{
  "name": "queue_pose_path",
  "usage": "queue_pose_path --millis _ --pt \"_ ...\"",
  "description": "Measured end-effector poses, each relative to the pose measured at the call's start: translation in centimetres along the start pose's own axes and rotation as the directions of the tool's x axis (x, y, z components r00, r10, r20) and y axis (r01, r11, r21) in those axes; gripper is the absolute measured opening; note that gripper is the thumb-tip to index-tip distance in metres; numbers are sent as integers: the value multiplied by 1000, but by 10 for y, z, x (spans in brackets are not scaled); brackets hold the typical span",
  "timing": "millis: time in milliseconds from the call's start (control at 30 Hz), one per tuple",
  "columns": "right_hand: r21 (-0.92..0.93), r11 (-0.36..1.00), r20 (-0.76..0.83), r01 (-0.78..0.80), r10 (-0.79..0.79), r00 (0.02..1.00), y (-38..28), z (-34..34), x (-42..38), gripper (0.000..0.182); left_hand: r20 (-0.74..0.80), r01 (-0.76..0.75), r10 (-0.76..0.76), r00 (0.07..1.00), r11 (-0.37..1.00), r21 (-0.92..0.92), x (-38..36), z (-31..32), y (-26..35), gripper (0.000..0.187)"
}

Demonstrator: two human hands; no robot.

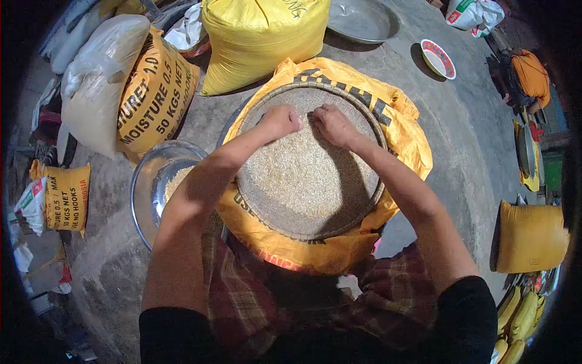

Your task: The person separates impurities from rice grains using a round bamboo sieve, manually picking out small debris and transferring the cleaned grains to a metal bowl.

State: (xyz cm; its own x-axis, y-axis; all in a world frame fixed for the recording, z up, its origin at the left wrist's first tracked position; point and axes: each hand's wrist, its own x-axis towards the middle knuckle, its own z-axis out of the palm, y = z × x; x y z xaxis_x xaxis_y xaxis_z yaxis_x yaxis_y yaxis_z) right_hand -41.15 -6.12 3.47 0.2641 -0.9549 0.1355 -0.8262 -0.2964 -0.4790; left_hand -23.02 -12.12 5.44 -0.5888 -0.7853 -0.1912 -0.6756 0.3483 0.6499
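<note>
A round woven sieve (280, 213) with a dark rim rests on an orange printed sack (407, 151) in front of me. Pale grain (297, 173) covers much of its mesh. Over the far part of the sieve, my left hand (282, 122) is curled into a fist, knuckles near the grain. My right hand (334, 125) is close beside it with fingers bent and pinched together, at the grain's far edge. What either hand holds, if anything, is hidden by the fingers.
A metal basin (140, 197) with grain stands left of the sieve. Behind are a full yellow sack (260, 48), a printed orange sack (160, 91) and a wide metal pan (364, 21). A patterned bowl (438, 59) lies at right, near a person in orange (531, 76).
</note>
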Motion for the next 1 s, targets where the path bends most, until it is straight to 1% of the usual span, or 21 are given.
queue_pose_path --millis 33,133,200,233,267,300,367,433,467,500,533,567,633,700,733,767,833,867,933,967,1000 --pt "0 1000 2 -2 2 1000 5 0 -3 16 19 -70 69 997 996 53 -2 3 -2 26" --pt "33 999 40 20 -22 999 16 -17 -12 15 26 -113 113 993 993 35 -2 12 -9 26" --pt "301 899 178 -319 276 945 23 -39 -18 9 27 -47 47 999 999 -6 -1 7 -2 22" --pt "299 899 180 -320 276 944 26 -41 -22 9 27 19 -18 999 999 -42 0 5 3 19" --pt "620 642 239 -452 394 887 28 -42 -25 5 26 19 -18 999 999 -45 4 8 4 19" --pt "827 268 337 -494 468 817 31 -43 -26 2 -2 -7 7 1000 997 -74 9 11 6 20" --pt "829 283 323 -483 462 826 42 -34 -28 2 -34 -32 29 999 994 -105 15 22 10 21" --pt "645 632 174 -429 425 888 33 -31 -23 4 -100 -137 131 986 989 -59 19 35 17 17" --pt "565 708 169 -424 404 899 29 -31 -24 7 -103 -137 130 986 989 -61 20 40 20 17" --pt "527 782 70 -332 350 934 29 -21 -23 13 -60 -123 124 990 992 25 22 44 24 17" --pt "389 865 55 -316 321 945 19 -23 -22 15 -16 -113 115 993 987 113 24 45 26 17" --pt "241 925 43 -293 292 955 11 -25 -21 18 -14 -116 119 993 987 115 25 45 27 17" --pt "260 936 -30 -236 252 967 16 -17 -22 17 -2 -116 116 993 993 25 26 39 27 18" --pt "358 874 91 -329 318 944 24 -19 -23 12 -26 -100 100 995 995 2 23 30 22 18" --pt "476 816 108 -329 317 942 28 -23 -26 8 -57 -85 83 995 996 -27 22 26 20 19" --pt "489 785 135 -379 362 922 32 -29 -30 7 -53 -86 84 995 996 -28 21 21 19 19" --pt "553 706 179 -443 418 890 37 -40 -37 7 121 185 -163 979 961 -207 22 12 20 21" --pt "550 707 180 -445 420 889 38 -45 -40 7 122 184 -161 979 960 -210 24 13 17 21" --pt "600 587 342 -544 426 837 36 -53 -44 3 165 213 -169 972 929 -302 26 16 13 20" --pt "598 588 345 -545 425 837 33 -56 -44 3 164 214 -171 972 928 -305 26 19 12 20" --pt "590 585 349 -557 437 829 29 -58 -43 2 78 76 -57 995 962 -262 24 23 16 19"
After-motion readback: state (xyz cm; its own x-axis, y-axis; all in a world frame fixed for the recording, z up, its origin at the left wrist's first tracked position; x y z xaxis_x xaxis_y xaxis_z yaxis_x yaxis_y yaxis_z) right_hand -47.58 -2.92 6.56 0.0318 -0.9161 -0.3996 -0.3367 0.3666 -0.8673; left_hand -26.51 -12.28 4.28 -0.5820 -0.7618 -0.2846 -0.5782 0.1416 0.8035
